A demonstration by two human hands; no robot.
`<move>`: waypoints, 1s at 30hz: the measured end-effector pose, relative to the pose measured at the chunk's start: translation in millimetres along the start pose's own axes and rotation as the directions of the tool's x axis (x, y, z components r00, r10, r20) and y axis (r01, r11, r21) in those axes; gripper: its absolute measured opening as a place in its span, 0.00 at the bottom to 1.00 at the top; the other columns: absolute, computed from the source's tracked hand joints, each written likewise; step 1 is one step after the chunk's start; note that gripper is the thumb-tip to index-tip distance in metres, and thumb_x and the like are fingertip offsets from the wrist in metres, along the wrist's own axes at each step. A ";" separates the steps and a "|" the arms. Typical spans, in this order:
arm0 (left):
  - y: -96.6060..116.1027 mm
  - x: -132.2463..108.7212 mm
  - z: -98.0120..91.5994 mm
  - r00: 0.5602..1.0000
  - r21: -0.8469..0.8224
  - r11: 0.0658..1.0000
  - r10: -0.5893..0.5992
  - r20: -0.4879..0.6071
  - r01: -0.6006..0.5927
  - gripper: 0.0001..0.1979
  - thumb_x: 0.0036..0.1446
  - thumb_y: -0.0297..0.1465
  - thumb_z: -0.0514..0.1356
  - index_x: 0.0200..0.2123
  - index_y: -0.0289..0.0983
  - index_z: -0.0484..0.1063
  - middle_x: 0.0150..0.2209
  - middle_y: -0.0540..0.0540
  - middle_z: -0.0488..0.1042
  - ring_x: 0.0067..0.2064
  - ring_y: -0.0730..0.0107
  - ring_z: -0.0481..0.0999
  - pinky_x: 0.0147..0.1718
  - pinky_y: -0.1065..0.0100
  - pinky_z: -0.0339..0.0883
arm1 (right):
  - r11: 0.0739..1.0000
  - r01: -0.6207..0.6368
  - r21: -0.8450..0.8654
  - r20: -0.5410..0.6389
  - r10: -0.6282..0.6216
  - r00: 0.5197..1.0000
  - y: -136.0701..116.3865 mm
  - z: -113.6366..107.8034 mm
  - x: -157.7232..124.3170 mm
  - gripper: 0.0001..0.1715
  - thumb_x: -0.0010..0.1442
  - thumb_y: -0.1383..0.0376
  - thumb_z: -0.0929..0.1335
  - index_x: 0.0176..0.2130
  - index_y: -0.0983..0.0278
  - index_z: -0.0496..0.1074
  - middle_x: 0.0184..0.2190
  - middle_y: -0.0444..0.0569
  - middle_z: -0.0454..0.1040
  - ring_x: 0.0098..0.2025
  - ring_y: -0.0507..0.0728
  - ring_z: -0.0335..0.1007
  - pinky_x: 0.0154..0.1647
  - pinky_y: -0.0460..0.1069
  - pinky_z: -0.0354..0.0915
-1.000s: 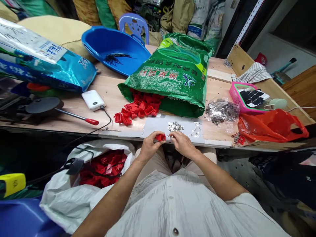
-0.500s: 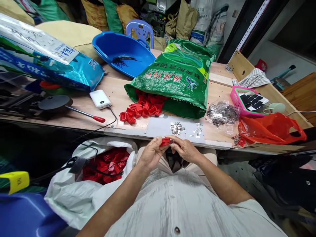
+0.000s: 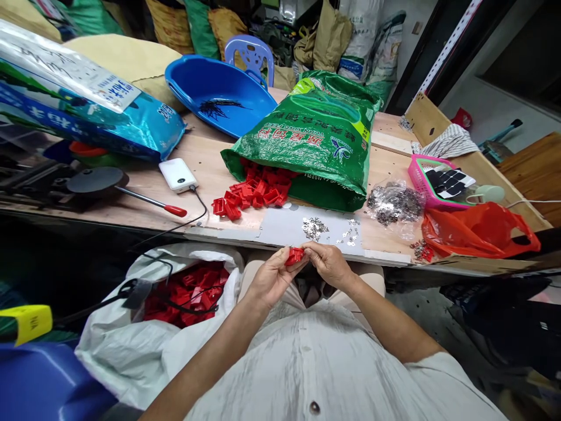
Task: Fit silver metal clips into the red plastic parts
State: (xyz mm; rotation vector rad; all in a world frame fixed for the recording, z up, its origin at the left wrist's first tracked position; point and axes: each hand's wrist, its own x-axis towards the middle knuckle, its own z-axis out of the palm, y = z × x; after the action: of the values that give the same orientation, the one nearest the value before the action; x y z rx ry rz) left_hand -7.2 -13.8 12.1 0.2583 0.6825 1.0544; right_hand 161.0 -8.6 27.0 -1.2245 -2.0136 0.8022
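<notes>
Held piece: a small red moulded plastic piece (image 3: pixel 295 255), gripped between both hands just in front of the table edge, at 12 o'clock from the chest. It looks light, stiff and a little hollow, and its smooth faces could slip; its narrow ends offer the surest hold.

Left hand: the left hand (image 3: pixel 274 278) is curled around the piece's left end, fingers close together and thumb pressed against it.

Right hand: the right hand (image 3: pixel 328 265) meets it from the other side, thumb and forefinger pinched on the right end, other fingers folded beneath. Anything tiny between the fingertips is too small to tell.

Arms: both forearms angle inward from the elbows, wrists bent, hands raised over the lap.

Things nearby: a grey card sheet (image 3: pixel 302 228) lies on the table at 12 o'clock, carrying tiny silver metal bits (image 3: pixel 314 228). Beyond it, a heap of red plastic pieces (image 3: pixel 252 196) spills from a green woven sack (image 3: pixel 315 140). More red pieces (image 3: pixel 188 295) sit in a white sack (image 3: pixel 118 351) at 8 o'clock.

Rest: a pale wooden table (image 3: pixel 205 169) holds a blue plastic basin (image 3: pixel 193 76) at 11 o'clock, a white power bank (image 3: pixel 177 175) at 10 o'clock, a clear bag of metal bits (image 3: pixel 394 202) at 2 o'clock, and a pink plastic basket (image 3: pixel 421 175) beside an orange-red plastic bag (image 3: pixel 477 231) at 2 to 3 o'clock.
</notes>
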 end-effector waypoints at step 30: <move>50.8 -2.6 -98.4 0.584 0.969 0.009 0.800 0.140 -0.246 0.14 0.54 0.38 0.61 0.43 0.40 0.72 0.47 0.42 0.71 0.54 0.56 0.69 0.58 0.54 0.60 | 0.853 -0.058 -0.519 0.080 0.115 0.990 22.0 41.1 174.7 0.23 0.65 0.62 0.65 0.59 0.61 0.65 0.60 0.54 0.63 0.54 0.63 0.62 0.52 0.57 0.64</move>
State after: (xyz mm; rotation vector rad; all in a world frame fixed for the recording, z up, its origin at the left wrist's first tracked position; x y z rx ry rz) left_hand -106.1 -3.2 -36.7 1.5609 1.8004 1.3541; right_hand 77.5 151.8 21.2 -1.6037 -2.3684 0.3728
